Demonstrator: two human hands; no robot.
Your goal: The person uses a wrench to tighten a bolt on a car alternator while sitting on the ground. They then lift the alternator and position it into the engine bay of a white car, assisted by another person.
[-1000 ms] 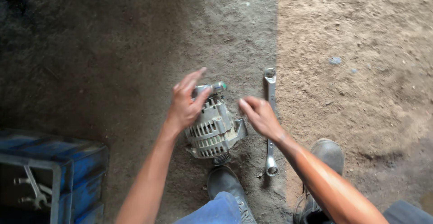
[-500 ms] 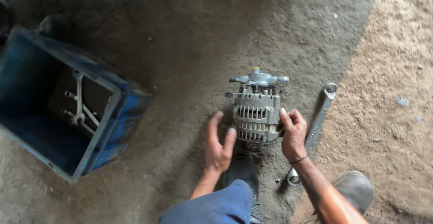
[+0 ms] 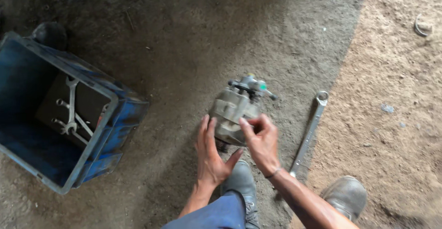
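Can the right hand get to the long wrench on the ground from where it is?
Probably yes: the right hand rests on the grey metal part, and the wrench lies just beyond it on bare ground, nothing between.

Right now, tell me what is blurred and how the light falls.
Head view: motion blur softens the alternator, the left hand and the right hand; the blue crate and long spanner look sharper; dim dark ground left, brighter sandy ground right.
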